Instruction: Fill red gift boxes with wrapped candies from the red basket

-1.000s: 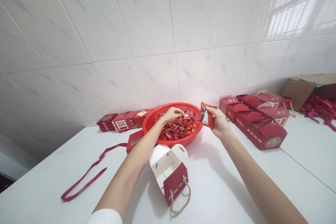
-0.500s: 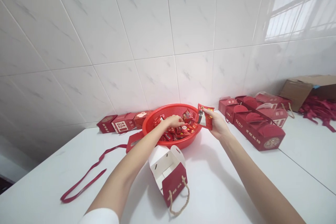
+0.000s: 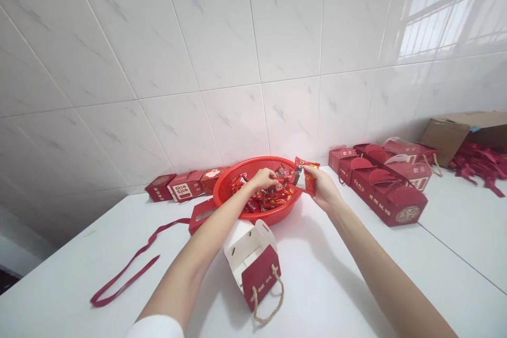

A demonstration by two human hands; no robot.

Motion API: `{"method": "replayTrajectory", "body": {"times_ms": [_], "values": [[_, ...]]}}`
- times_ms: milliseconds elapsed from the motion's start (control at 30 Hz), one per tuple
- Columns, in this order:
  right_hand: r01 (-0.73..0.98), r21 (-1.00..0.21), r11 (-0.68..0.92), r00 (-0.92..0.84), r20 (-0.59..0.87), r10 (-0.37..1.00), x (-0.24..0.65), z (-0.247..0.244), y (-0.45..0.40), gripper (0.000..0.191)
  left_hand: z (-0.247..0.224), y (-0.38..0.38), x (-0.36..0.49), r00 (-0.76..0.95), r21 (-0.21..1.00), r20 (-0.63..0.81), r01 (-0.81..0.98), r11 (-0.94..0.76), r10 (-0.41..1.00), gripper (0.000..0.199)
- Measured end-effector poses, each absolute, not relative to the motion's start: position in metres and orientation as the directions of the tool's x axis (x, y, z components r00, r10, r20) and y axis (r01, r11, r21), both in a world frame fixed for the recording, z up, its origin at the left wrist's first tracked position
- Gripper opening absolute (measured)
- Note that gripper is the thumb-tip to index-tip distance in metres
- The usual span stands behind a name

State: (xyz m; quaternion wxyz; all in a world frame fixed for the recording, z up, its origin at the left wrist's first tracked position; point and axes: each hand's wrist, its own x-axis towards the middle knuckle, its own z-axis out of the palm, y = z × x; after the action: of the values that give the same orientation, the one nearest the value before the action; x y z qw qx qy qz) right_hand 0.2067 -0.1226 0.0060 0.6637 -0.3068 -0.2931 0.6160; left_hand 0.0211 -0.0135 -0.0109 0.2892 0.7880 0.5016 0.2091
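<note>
My right hand (image 3: 325, 189) grips a red snack packet (image 3: 305, 176) with a silvery-white patch, at the right rim of the red plastic basket (image 3: 253, 216). My left hand (image 3: 264, 179) is over the basket with its fingers pinched on a small red-wrapped candy (image 3: 279, 186). Beneath it lie many red-wrapped candies (image 3: 253, 205). In front of the basket stands an open dark-red gift box (image 3: 260, 277), white inside, with a rope handle (image 3: 277, 303) hanging at its near side. Its inner floor shows bare white card.
Closed red gift boxes (image 3: 390, 198) stand at the right, others (image 3: 184, 186) at the back left. A dark-red ribbon (image 3: 132, 260) lies at left, near a flat red box part (image 3: 200, 215). A cardboard carton (image 3: 447, 137) holding red ribbons (image 3: 479, 163) sits far right. A tiled wall rises behind.
My right hand has brought the snack packet slightly left and down, over the basket rim. My left hand has lifted a little from the candies, its fingertips moving right with a candy.
</note>
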Motion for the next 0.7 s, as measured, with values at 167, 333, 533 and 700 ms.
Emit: {"method": "replayTrajectory", "body": {"times_ms": [167,333,533,700], "values": [[-0.633,-0.765,0.114,0.142,0.030,0.989,0.208,0.001,-0.119,0.011,0.015,-0.032,0.018,0.412,0.876,0.168,0.355,-0.328,0.895,0.041],[-0.611,-0.769,0.189,0.207,0.076,0.975,0.203,0.002,-0.121,0.014,0.037,-0.056,0.029,0.455,0.958,0.234,0.044,-0.284,0.859,0.050],[-0.565,-0.798,0.210,0.148,0.152,0.977,0.201,0.012,-0.136,0.036,0.039,-0.072,0.048,0.521,0.949,0.271,-0.004,-0.315,0.809,0.041],[-0.557,-0.798,0.231,0.192,0.147,0.970,0.207,0.013,-0.136,0.033,0.028,-0.065,0.034,0.575,0.869,0.007,0.401,-0.289,0.818,0.037]]}}
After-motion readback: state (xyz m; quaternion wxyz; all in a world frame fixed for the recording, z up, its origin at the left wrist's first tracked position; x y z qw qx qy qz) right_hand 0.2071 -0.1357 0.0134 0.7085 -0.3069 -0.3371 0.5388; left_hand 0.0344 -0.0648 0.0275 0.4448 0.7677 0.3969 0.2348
